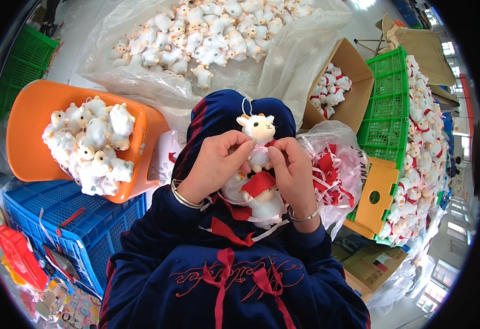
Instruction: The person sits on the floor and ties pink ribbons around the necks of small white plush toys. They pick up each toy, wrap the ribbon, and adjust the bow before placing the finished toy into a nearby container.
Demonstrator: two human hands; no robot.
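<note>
- Head view: left hand (212, 164) and right hand (295, 169), fingertips pinched narrow on the pink ribbon (260, 151) at the neck of the toy (260, 128), a white sheep.
- It is above the lap (211, 112), head far; just nearer, another sheep (267, 209) and red strips (230, 231).
- Right: bag (318, 135) of red and white ribbons (330, 178).
- Left: orange chair (30, 131) heaped with sheep (97, 137); nearer, blue crate (45, 196).
- Far: plastic sheet (286, 71) under more sheep (212, 33); far right, carton (356, 61), green crate (385, 104).

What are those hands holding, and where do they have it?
The left hand and right hand pinch a pink ribbon, one from each side, at the neck of a white plush toy.
</note>
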